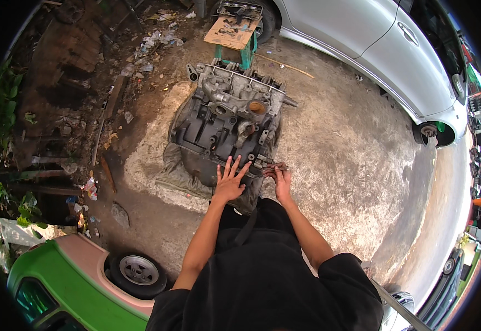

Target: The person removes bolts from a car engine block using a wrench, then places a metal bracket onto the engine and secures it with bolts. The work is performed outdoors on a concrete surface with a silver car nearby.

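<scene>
A large, greasy engine block [221,144] lies on the ground in front of me, with a lighter metal cylinder head and manifold [235,99] at its far side. My left hand [230,183] rests on the block's near edge, fingers spread wide and nothing in its grasp. At the near right corner of the block, my right hand [280,179] has its fingers curled in and pressed together. Whatever sits between those fingertips is too small and dark to make out. A dark cloth [170,175] is spread beneath the block.
Behind the engine stands a green stool [247,55] with a wooden board [230,32] carrying small parts and a metal tray [240,9]. A silver car [350,33] is at the far right, a green and pink car [69,265] at the near left. Litter and planks [111,105] line the left.
</scene>
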`<state>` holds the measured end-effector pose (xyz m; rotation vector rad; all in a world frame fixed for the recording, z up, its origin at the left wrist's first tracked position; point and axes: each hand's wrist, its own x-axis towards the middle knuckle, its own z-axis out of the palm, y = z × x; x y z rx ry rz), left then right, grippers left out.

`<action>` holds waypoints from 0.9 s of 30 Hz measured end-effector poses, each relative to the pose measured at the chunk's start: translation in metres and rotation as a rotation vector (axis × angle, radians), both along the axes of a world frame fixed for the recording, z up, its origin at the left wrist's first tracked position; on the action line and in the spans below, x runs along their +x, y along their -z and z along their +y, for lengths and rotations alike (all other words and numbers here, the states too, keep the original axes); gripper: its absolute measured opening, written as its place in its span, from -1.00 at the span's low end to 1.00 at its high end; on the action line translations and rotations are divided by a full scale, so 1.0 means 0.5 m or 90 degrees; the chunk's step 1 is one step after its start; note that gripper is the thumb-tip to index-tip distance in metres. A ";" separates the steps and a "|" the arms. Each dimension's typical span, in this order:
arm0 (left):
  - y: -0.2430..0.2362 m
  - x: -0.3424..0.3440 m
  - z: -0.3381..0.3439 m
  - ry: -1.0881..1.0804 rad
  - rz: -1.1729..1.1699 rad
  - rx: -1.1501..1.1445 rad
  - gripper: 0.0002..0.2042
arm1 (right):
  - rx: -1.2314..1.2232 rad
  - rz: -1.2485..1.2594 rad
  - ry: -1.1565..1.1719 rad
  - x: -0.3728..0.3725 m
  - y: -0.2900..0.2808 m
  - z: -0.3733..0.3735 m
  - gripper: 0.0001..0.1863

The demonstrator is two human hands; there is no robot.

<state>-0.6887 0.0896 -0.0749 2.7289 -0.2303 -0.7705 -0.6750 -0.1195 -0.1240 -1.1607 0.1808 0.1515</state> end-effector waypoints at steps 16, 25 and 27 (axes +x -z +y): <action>0.004 -0.003 0.001 -0.006 -0.024 -0.013 -0.09 | -0.266 -0.170 -0.146 -0.021 -0.036 0.002 -0.84; 0.006 -0.006 0.000 -0.009 -0.039 -0.018 -0.08 | -0.405 -0.258 -0.194 -0.032 -0.035 -0.002 -0.77; 0.004 -0.007 0.000 -0.012 -0.038 -0.017 -0.08 | -0.255 -0.168 -0.145 -0.016 -0.018 0.000 -0.76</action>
